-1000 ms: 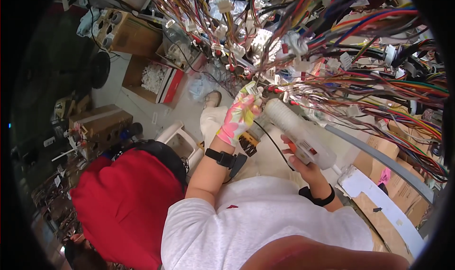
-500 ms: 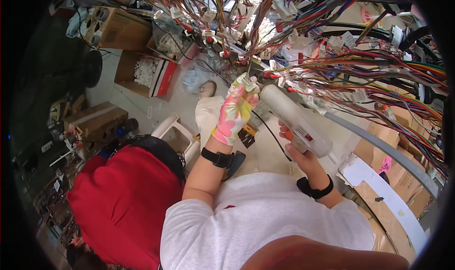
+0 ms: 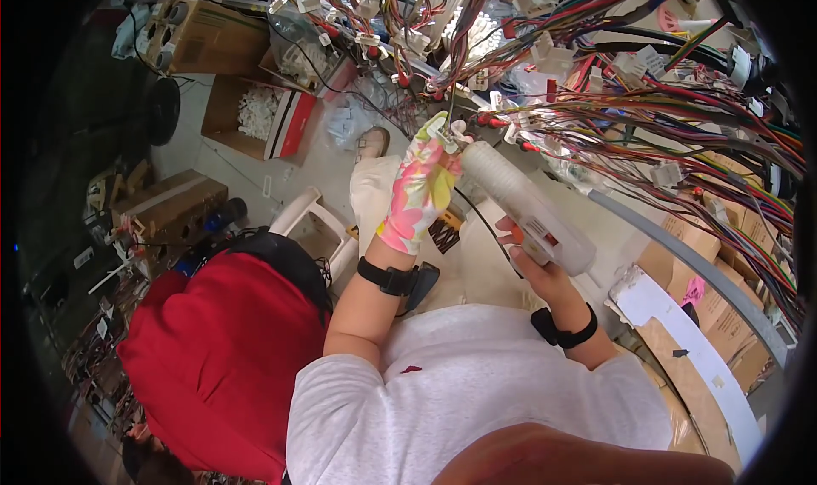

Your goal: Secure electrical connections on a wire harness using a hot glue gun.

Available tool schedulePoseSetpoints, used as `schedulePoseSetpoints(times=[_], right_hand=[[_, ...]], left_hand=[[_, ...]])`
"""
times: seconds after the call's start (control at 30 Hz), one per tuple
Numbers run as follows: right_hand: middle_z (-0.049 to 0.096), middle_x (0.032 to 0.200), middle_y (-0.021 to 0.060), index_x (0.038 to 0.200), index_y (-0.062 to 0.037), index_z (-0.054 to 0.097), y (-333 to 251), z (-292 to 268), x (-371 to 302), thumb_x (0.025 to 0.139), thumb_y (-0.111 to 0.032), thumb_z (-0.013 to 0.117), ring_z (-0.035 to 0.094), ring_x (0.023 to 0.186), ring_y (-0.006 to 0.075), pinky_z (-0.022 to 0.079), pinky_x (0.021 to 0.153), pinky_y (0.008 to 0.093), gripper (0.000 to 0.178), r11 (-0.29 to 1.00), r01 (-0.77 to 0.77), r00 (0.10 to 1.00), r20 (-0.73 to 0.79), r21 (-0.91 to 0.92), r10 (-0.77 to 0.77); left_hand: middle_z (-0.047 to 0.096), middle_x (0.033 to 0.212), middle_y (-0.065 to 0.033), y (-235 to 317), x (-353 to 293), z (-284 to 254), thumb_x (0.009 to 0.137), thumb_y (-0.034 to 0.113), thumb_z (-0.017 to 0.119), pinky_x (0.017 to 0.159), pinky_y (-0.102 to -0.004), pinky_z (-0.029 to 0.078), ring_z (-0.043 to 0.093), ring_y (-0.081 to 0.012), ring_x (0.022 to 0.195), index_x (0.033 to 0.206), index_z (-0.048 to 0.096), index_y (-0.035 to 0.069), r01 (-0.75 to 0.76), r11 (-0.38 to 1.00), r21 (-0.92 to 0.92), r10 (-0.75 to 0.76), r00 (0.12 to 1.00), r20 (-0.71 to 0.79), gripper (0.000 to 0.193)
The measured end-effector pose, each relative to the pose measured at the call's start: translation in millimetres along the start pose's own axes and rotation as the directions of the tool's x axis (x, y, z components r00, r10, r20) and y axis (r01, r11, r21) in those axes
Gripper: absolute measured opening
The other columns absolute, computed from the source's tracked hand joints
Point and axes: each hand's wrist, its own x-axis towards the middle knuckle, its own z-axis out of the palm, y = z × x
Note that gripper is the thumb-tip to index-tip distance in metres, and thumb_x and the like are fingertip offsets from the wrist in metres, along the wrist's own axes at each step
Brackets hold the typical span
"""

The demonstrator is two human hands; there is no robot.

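My left hand (image 3: 419, 183), in a pink, yellow and white floral glove, pinches a small white plastic connector (image 3: 439, 131) whose wires run up into the hanging bundle. My right hand (image 3: 538, 259) is bare and wraps round the handle of a glue gun (image 3: 532, 213) with a bulky translucent white body and an orange trigger (image 3: 517, 234). The gun's front end points up and left, close beside the gloved fingertips; whether its tip touches the connector is too small to tell. A black cord (image 3: 483, 219) hangs below the gun.
Thick wire bundles (image 3: 647, 115) with white connectors and red caps spread across the top and right. A grey curved rail (image 3: 681, 242) runs below them. At left are cardboard boxes (image 3: 213, 38), a white plastic chair (image 3: 298, 213) and a person in red (image 3: 221, 357).
The gloved left hand with the connector has shifted slightly up and left. My right hand has brought the glue gun a little up and left too. Both grips look the same.
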Motion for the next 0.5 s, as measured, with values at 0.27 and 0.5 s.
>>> schedulePoseSetpoints(times=[0.27,0.5], right_hand=[[0.055,0.117,0.0105,0.133,-0.0040,0.044,2,-1,7,0.088,-0.002,0.056,0.054,0.109,0.0188,0.050,0.087,0.0330,0.046,1.000,-0.013,1.000,-0.001,-0.013,0.013],[0.056,0.114,0.0094,0.131,-0.0048,0.046,3,-1,13,0.087,-0.001,0.055,0.054,0.106,0.0185,0.051,0.085,0.0328,0.045,1.000,0.000,0.999,-0.046,0.015,0.001]], left_hand=[[0.058,0.123,-0.0080,-1,4,-3,0.095,0.018,0.055,0.082,-0.0277,0.047,0.058,-0.0164,0.102,0.136,0.043,0.007,0.012,0.998,0.065,-0.017,0.996,0.088,0.044],[0.060,0.119,-0.0056,-1,8,-1,0.095,0.020,0.057,0.075,-0.0231,0.044,0.055,-0.0095,0.087,0.137,0.042,0.006,-0.003,0.991,0.135,-0.013,0.993,0.119,0.047]])
